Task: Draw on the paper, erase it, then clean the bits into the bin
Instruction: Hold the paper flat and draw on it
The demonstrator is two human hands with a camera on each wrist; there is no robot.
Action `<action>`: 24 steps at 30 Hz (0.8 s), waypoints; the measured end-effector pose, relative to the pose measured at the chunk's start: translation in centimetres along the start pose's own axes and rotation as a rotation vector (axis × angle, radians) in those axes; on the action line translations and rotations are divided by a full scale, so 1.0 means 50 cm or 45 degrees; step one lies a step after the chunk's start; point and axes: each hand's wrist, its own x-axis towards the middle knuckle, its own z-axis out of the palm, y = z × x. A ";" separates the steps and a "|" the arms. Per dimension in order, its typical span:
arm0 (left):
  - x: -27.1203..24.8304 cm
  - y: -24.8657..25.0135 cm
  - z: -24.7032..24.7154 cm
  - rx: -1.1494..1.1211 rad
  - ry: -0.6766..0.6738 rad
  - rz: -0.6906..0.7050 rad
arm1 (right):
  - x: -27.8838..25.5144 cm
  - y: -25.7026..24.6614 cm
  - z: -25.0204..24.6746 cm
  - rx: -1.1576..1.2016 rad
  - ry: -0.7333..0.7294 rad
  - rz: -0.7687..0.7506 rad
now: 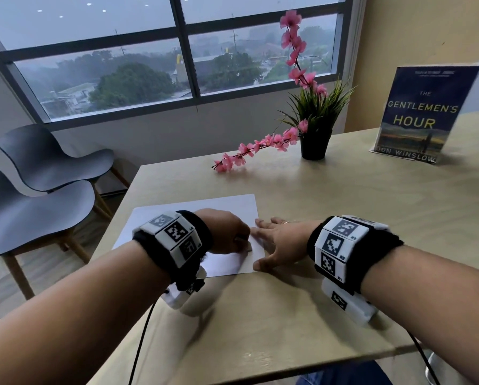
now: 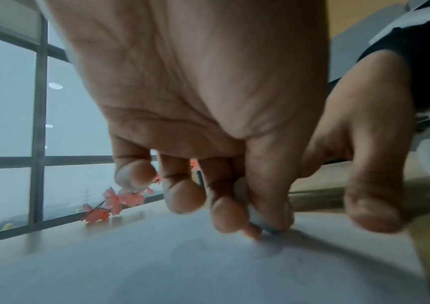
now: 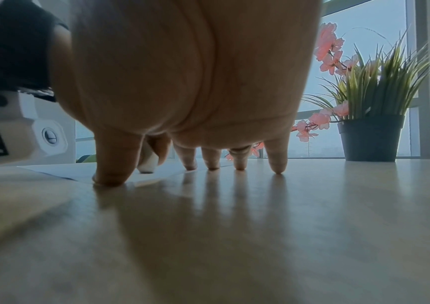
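Both forearms are reaching over table [image 1: 344, 218]: left hand [image 1: 224, 232] is pinching white eraser [image 2: 244, 205] down onto paper [image 1: 194, 209], while right hand [image 1: 280, 240], fingers splayed flat, is pinning its edge, likely against rubbing.

Left hand [image 1: 227, 232] hides most of the eraser [image 2: 244, 205].

The book [image 1: 419, 115] standing at the far right of the table [image 1: 316, 218] reads "THE GENTLEMEN'S HOUR" on its cover and "DON WINSLOW" along the bottom — the small line at its top is too blurred to read.
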 end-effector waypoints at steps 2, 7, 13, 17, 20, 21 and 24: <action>-0.007 0.006 0.007 0.022 -0.031 0.048 | 0.000 0.001 0.001 0.001 0.006 -0.001; -0.038 -0.016 0.017 -0.101 -0.084 0.020 | -0.008 -0.004 -0.007 0.002 0.055 -0.040; -0.076 -0.104 0.026 -0.464 0.179 -0.159 | -0.057 0.009 -0.019 -0.001 0.077 -0.104; -0.098 -0.122 0.043 -0.519 0.115 -0.205 | -0.097 0.023 -0.025 -0.061 -0.023 -0.073; -0.098 -0.118 0.060 -0.589 0.071 -0.183 | -0.122 0.027 -0.040 -0.068 -0.066 -0.029; -0.098 -0.114 0.064 -0.604 0.067 -0.172 | -0.126 0.026 -0.046 -0.036 -0.062 -0.016; -0.099 -0.099 0.068 -0.615 0.087 -0.161 | -0.116 0.013 -0.073 0.076 0.032 -0.029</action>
